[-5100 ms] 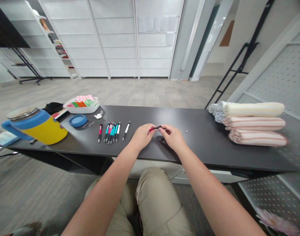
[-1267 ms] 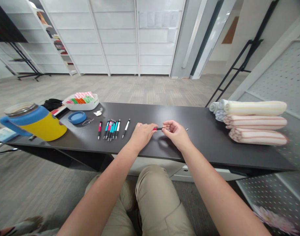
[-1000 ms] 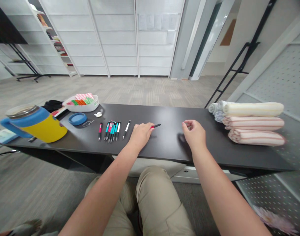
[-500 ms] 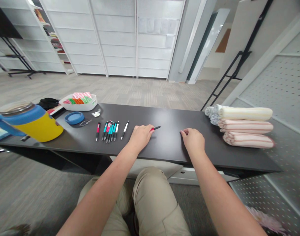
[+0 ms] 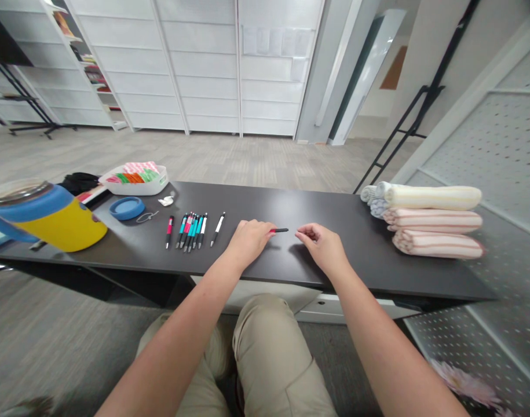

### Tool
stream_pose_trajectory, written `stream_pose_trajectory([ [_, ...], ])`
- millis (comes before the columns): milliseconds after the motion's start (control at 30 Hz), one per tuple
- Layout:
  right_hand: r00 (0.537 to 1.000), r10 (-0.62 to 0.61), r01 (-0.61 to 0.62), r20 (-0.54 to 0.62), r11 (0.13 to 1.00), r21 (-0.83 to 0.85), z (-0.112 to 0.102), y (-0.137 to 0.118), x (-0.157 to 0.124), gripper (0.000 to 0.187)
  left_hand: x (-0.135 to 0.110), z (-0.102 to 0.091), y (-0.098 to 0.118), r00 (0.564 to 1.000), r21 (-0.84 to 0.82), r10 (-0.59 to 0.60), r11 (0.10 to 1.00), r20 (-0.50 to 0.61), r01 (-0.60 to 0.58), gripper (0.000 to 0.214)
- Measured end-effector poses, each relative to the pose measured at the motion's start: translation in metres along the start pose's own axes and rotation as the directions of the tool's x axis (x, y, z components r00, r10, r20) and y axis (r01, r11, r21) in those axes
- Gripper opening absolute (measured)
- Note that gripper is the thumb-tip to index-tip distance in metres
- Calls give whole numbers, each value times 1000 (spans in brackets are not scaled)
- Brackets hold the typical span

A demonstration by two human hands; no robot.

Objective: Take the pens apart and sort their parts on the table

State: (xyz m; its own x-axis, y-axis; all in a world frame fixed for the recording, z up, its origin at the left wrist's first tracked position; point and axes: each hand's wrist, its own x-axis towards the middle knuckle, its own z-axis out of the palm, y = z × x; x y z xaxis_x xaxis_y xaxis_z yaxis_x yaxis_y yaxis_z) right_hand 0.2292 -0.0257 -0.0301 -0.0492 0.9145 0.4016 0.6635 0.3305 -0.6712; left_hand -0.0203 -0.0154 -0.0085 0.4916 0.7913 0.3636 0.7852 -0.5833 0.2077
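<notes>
your left hand (image 5: 248, 240) rests on the dark tabletop (image 5: 343, 272), its fingertips (image 5: 265, 228) at the red end of a slim black pen (image 5: 280, 230) that points right; whether they clamp it, this view cannot tell. your right hand (image 5: 322, 246) sits apart from the left, empty, fingers loosely curled and reaching left, just beside the pen's black tip but not touching it.

to the left of your hands lie a red-and-black pen (image 5: 170, 231), a tight cluster of teal and pink pens (image 5: 190, 232) and a black-and-white pen (image 5: 218, 229), side by side. beyond them, at the table's left end, are a round blue lid (image 5: 126, 208), a thin wire loop (image 5: 147, 216) and a small white object (image 5: 166, 201). a white tray (image 5: 136, 191) of colourful packets stands at the far edge beside a black cloth (image 5: 77, 182), and a yellow-and-blue jug (image 5: 62, 227) stands near the left end. at the right end, striped folded towels (image 5: 432, 223) are stacked three high. your khaki trousers (image 5: 273, 353) show below the table.
</notes>
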Motion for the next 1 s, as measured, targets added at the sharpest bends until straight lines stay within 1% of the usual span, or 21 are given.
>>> stream_pose_trajectory([
  [100, 999, 6, -10, 35, 993, 120, 3, -3, 0, 21, 0, -2, 1, 999, -37, 32, 999, 13, -32, 27],
  [200, 998, 13, -22, 54, 985, 173, 3, -2, 0, 23, 0, -1, 0, 999, -79, 51, 996, 17, -49, 27],
  [433, 997, 44, -55, 57, 979, 199, 1, -6, -1, 25, 1, 7, -1, 991, -181, 133, 975, 10, -129, 29],
  [667, 998, 54, -59, 25, 963, 263, 2, -4, -3, 28, 0, 5, -2, 991, -204, 129, 970, -19, -131, 27],
  [833, 999, 38, -44, 30, 973, 227, 1, -7, -3, 27, 0, 6, -2, 989, -206, 143, 968, -23, -145, 27],
  [1000, 999, 21, -31, 48, 975, 219, 1, -8, -2, 25, -1, 10, -4, 979, -209, 193, 957, -64, -203, 26],
])
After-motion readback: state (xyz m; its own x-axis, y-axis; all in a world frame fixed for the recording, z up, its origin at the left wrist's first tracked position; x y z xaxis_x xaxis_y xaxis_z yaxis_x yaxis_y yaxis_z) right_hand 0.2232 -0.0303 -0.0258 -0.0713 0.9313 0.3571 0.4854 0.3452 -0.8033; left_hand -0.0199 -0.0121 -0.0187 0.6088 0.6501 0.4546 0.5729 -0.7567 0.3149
